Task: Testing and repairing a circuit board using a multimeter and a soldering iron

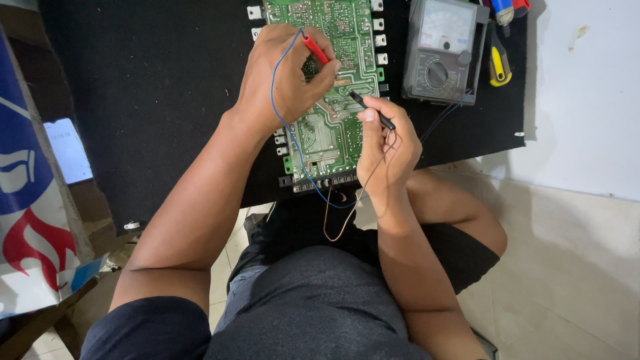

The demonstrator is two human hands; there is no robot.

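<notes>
A green circuit board (333,133) lies solder side up on a black mat (153,87). My left hand (283,80) is over the board and grips a red test probe (316,49) with a blue lead (280,113). My right hand (387,143) holds a black test probe (371,110), whose tip points at the board's middle, close to the red probe's tip. A thin dark lead loops down from it toward my lap. A grey analogue multimeter (443,50) sits to the right of the board.
A yellow-handled tool (499,65) and other tools lie right of the meter. A white wall (587,93) and tiled floor (567,267) are to the right. A printed red, white and blue sheet (27,200) stands at the left. My legs are below the mat.
</notes>
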